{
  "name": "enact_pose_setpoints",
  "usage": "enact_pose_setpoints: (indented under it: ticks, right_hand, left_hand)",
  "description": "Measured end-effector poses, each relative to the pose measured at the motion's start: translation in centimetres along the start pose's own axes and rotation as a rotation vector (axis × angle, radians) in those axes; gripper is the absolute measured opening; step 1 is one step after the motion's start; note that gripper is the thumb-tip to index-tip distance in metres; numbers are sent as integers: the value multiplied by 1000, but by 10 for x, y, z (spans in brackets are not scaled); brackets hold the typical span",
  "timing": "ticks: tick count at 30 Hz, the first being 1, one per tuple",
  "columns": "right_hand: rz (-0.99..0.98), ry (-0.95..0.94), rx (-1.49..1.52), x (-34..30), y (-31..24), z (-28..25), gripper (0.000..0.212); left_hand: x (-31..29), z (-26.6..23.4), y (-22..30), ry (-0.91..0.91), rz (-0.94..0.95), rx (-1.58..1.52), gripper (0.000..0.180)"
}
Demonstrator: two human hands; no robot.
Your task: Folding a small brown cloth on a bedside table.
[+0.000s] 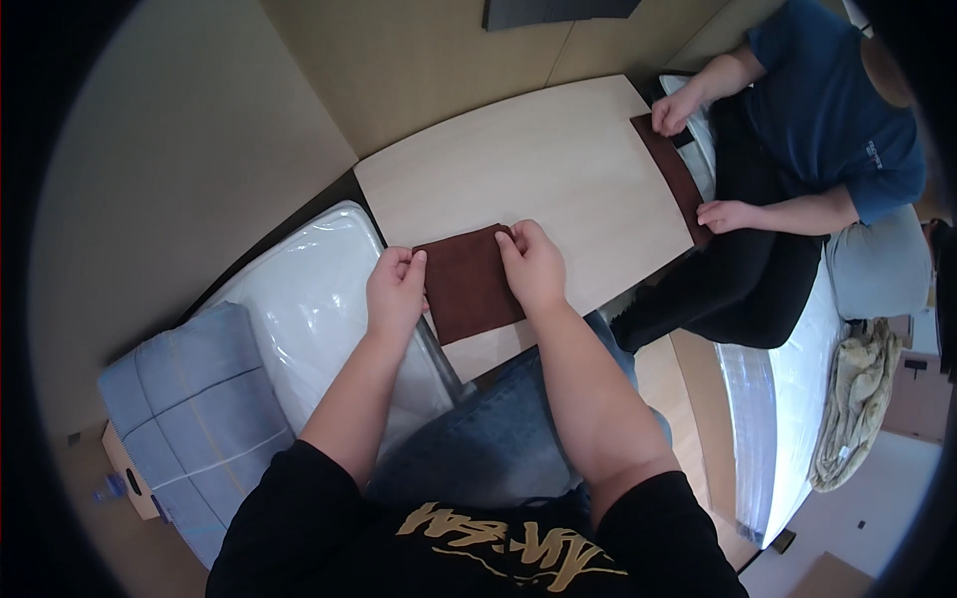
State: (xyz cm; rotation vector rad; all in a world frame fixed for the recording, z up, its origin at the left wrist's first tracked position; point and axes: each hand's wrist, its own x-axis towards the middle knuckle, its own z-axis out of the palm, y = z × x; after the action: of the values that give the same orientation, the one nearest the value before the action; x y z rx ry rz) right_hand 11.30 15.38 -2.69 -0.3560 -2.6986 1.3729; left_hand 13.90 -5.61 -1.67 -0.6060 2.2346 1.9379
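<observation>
A folded brown cloth [471, 287] is stretched between my two hands over the near left corner of the pale wooden table [518, 159]. My left hand [396, 286] pinches its upper left corner between thumb and fingers. At the upper right corner, my right hand [532, 263] has the cloth between thumb and fingers. The cloth looks square and flat, its lower part close to the table's near edge. Whether its underside touches the tabletop I cannot tell.
Across the table's right end, a person in a blue shirt [832, 100] holds another brown cloth [673, 174] along the edge. A plastic-wrapped mattress [299, 269] with a folded grey-blue blanket [194, 399] lies left. A second wrapped mattress [773, 429] and a beige blanket [855, 404] are right.
</observation>
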Motion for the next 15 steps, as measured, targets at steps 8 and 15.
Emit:
enact_pose_setpoints:
  ticks: [8, 15]
  right_hand:
    - [58, 13, -39, 4, -2, 1, 26]
    - [33, 13, -28, 5, -3, 4, 27]
  left_hand:
    - [-4, 9, 1, 209, 265, 403, 20]
    - [-44, 46, -4, -55, 848, 917, 66]
